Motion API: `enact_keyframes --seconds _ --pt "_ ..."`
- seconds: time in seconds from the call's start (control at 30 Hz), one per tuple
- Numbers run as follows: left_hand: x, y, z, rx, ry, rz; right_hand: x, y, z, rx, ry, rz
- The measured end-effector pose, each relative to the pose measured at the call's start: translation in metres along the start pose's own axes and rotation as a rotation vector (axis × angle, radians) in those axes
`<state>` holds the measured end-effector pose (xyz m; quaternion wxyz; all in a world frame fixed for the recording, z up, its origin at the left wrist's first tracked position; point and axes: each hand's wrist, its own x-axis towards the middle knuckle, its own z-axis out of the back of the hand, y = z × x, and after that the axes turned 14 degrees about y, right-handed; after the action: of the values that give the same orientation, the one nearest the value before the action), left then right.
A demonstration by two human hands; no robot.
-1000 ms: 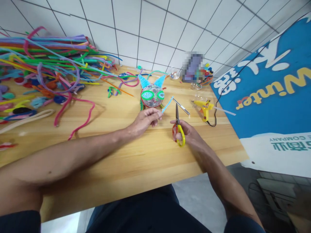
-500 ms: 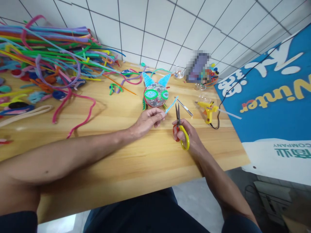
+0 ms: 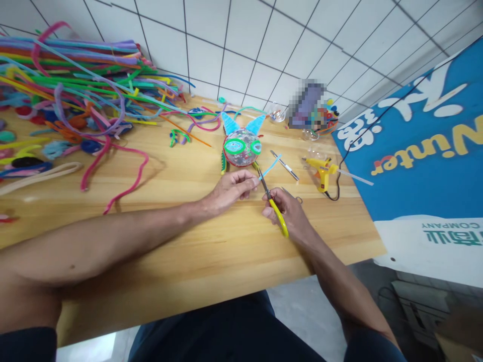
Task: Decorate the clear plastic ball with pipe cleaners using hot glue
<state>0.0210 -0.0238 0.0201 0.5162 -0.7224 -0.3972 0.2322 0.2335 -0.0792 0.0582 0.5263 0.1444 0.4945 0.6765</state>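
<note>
My left hand (image 3: 236, 188) pinches a short light-blue pipe cleaner (image 3: 272, 165) between thumb and fingertips. Its free end points up and to the right. My right hand (image 3: 289, 211) is closed around a pair of scissors (image 3: 278, 216) with a yellow handle. Their blades cross the pipe cleaner close to my left fingertips; whether the blades are closed on it I cannot tell. Just beyond my left hand stands a round grey figure (image 3: 247, 151) with blue pointed ears and green-rimmed blue eyes.
A heap of coloured pipe cleaners (image 3: 94, 80) covers the table's left side. A silver pen (image 3: 286, 166) and a yellow glue gun (image 3: 322, 171) with a black cord lie to the right. Clear plastic pieces (image 3: 277, 113) rest near the tiled wall. A blue banner (image 3: 422, 136) borders the table's right edge.
The scissors have moved left and turned, so their blades now lie across the pipe cleaner. My left hand has barely moved; the pipe cleaner's free end has shifted slightly right and down.
</note>
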Motion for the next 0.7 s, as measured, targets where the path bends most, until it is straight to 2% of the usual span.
enact_keyframes --seconds 0.7 --pt "-0.0018 -0.0013 0.0 0.045 0.036 0.001 0.0021 0.0054 -0.0003 -0.157 -0.044 0.039"
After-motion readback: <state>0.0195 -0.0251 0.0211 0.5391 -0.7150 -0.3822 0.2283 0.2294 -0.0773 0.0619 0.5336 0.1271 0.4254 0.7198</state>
